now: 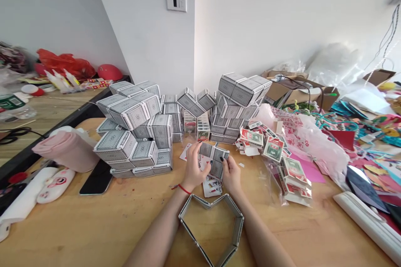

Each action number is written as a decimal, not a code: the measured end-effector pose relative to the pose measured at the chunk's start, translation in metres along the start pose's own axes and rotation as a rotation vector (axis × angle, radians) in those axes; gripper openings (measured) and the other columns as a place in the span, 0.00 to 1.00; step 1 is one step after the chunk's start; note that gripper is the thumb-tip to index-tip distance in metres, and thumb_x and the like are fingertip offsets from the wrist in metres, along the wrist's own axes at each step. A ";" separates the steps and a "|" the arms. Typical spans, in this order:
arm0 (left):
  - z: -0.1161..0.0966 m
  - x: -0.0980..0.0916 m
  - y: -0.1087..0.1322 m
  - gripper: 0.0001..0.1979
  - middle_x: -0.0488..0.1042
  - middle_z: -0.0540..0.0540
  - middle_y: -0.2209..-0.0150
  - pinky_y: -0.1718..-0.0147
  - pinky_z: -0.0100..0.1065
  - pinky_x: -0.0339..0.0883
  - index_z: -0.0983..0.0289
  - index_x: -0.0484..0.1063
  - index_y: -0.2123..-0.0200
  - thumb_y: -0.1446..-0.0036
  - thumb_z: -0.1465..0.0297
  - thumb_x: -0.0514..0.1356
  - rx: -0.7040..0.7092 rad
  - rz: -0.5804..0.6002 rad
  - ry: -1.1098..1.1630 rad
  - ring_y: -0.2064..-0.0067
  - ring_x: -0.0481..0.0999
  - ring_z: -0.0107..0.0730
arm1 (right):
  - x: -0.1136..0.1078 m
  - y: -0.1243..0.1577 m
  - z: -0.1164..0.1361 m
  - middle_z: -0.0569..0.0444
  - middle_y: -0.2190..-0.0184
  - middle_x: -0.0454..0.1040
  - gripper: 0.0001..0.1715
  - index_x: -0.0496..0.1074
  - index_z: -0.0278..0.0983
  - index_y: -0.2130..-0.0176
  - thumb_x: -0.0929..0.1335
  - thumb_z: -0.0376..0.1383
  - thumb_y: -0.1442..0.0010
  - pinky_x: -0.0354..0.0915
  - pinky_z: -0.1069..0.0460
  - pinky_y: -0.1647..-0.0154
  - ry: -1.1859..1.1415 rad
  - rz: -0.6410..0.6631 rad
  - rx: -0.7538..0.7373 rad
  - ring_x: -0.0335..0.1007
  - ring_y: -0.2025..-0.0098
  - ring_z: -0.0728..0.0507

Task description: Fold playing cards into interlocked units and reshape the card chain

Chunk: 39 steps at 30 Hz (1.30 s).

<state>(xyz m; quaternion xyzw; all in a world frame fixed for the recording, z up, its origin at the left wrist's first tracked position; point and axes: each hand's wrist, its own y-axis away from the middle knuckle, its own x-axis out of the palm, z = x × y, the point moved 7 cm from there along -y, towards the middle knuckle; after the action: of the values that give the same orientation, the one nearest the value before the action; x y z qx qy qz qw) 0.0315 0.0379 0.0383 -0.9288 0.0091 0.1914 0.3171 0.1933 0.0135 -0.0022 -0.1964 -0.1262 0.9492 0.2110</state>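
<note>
Both hands hold a small piece of joined playing cards [216,156], grey patterned backs outward, above the middle of the wooden table. My left hand [194,171] grips its left side, a red string round the wrist. On the right edge, my right hand [232,173] closes with the thumb on the card face. Loose playing cards [212,187] lie under the piece, partly hidden by it and the hands. Between my forearms stands a heart-shaped frame of folded cards [240,219], its point towards me.
Stacks of card-built blocks [142,110] rise at the left, with more card blocks [233,87] at back right. Opened card boxes [293,171] and plastic bags [308,133] crowd the right. A black phone [96,178] and a pink roll [67,150] lie left. Behind is a wall.
</note>
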 end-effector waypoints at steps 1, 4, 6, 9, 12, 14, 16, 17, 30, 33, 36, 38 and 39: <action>-0.007 -0.002 0.000 0.33 0.53 0.64 0.43 0.45 0.51 0.49 0.64 0.51 0.44 0.53 0.67 0.58 0.067 0.000 -0.102 0.41 0.52 0.47 | -0.001 0.002 0.006 0.53 0.74 0.72 0.14 0.68 0.36 0.66 0.59 0.41 0.43 0.61 0.54 0.71 0.063 0.004 -0.049 0.66 0.72 0.46; -0.024 -0.008 0.001 0.31 0.51 0.65 0.42 0.45 0.55 0.45 0.64 0.56 0.47 0.55 0.63 0.60 0.214 -0.053 -0.304 0.40 0.48 0.52 | 0.001 0.009 0.026 0.54 0.76 0.71 0.12 0.67 0.37 0.64 0.57 0.36 0.42 0.61 0.54 0.73 0.200 0.051 -0.238 0.66 0.75 0.47; -0.033 -0.009 0.003 0.29 0.55 0.63 0.44 0.45 0.56 0.43 0.63 0.59 0.49 0.55 0.61 0.60 0.311 -0.074 -0.363 0.40 0.49 0.52 | 0.006 0.014 0.039 0.51 0.72 0.72 0.15 0.67 0.37 0.60 0.56 0.32 0.43 0.63 0.53 0.70 0.251 0.097 -0.390 0.68 0.71 0.46; -0.041 -0.003 0.008 0.18 0.67 0.57 0.51 0.43 0.56 0.41 0.59 0.64 0.55 0.50 0.65 0.58 0.421 0.000 -0.367 0.42 0.56 0.45 | 0.013 0.020 0.050 0.48 0.66 0.73 0.20 0.66 0.36 0.55 0.55 0.28 0.45 0.65 0.51 0.66 0.305 0.128 -0.555 0.69 0.66 0.45; -0.043 0.001 0.011 0.07 0.73 0.51 0.59 0.42 0.55 0.40 0.59 0.67 0.62 0.47 0.70 0.55 0.444 0.042 -0.309 0.48 0.64 0.37 | 0.017 0.022 0.053 0.47 0.64 0.74 0.20 0.66 0.35 0.56 0.55 0.26 0.45 0.66 0.50 0.64 0.338 0.117 -0.623 0.70 0.64 0.45; -0.043 0.000 0.011 0.04 0.74 0.50 0.62 0.42 0.54 0.41 0.60 0.67 0.66 0.46 0.72 0.54 0.437 0.034 -0.268 0.51 0.67 0.34 | 0.018 0.022 0.053 0.47 0.64 0.74 0.19 0.67 0.35 0.58 0.56 0.26 0.45 0.66 0.50 0.63 0.347 0.116 -0.639 0.70 0.64 0.45; -0.043 0.000 0.011 0.04 0.74 0.50 0.64 0.43 0.53 0.43 0.60 0.67 0.67 0.46 0.73 0.54 0.432 0.025 -0.234 0.53 0.69 0.33 | 0.019 0.021 0.054 0.47 0.66 0.74 0.18 0.68 0.36 0.60 0.55 0.26 0.44 0.67 0.50 0.63 0.343 0.124 -0.640 0.70 0.64 0.45; -0.044 0.000 0.011 0.04 0.74 0.50 0.64 0.43 0.52 0.45 0.61 0.67 0.67 0.46 0.74 0.53 0.430 0.021 -0.218 0.54 0.70 0.32 | 0.019 0.021 0.055 0.47 0.67 0.74 0.18 0.69 0.36 0.61 0.55 0.25 0.45 0.67 0.51 0.64 0.336 0.127 -0.638 0.70 0.64 0.45; -0.037 -0.004 0.013 0.07 0.75 0.51 0.65 0.47 0.48 0.53 0.61 0.65 0.67 0.45 0.77 0.51 0.397 -0.090 -0.170 0.59 0.73 0.29 | 0.026 0.017 0.053 0.47 0.66 0.74 0.18 0.67 0.35 0.57 0.55 0.26 0.43 0.68 0.52 0.64 0.282 0.155 -0.661 0.71 0.64 0.46; -0.033 -0.005 0.013 0.07 0.74 0.52 0.65 0.48 0.46 0.55 0.61 0.65 0.66 0.45 0.77 0.50 0.398 -0.093 -0.175 0.59 0.73 0.29 | 0.027 0.017 0.050 0.47 0.61 0.74 0.19 0.66 0.36 0.55 0.56 0.27 0.43 0.67 0.51 0.61 0.268 0.179 -0.645 0.70 0.59 0.45; -0.033 -0.003 0.012 0.07 0.74 0.53 0.63 0.48 0.45 0.56 0.62 0.65 0.65 0.44 0.77 0.49 0.405 -0.047 -0.133 0.57 0.72 0.29 | 0.026 0.015 0.047 0.49 0.63 0.74 0.19 0.68 0.38 0.57 0.56 0.27 0.43 0.67 0.52 0.62 0.258 0.177 -0.591 0.71 0.61 0.46; -0.035 0.000 0.010 0.08 0.73 0.54 0.59 0.46 0.47 0.54 0.62 0.64 0.63 0.44 0.76 0.48 0.410 0.000 -0.122 0.52 0.69 0.31 | 0.023 0.014 0.045 0.50 0.63 0.74 0.19 0.69 0.39 0.57 0.56 0.28 0.43 0.66 0.52 0.62 0.237 0.148 -0.531 0.71 0.62 0.46; -0.035 0.000 0.009 0.09 0.71 0.55 0.57 0.45 0.49 0.51 0.61 0.64 0.61 0.44 0.76 0.49 0.402 0.011 -0.131 0.49 0.67 0.33 | 0.021 0.013 0.043 0.50 0.63 0.74 0.19 0.69 0.39 0.57 0.56 0.29 0.43 0.66 0.52 0.62 0.214 0.126 -0.490 0.71 0.62 0.46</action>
<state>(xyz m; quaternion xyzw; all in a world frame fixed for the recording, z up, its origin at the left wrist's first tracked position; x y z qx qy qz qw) 0.0427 0.0097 0.0580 -0.8324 0.0316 0.2475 0.4948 0.1534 0.0047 0.0250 -0.3483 -0.3166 0.8755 0.1097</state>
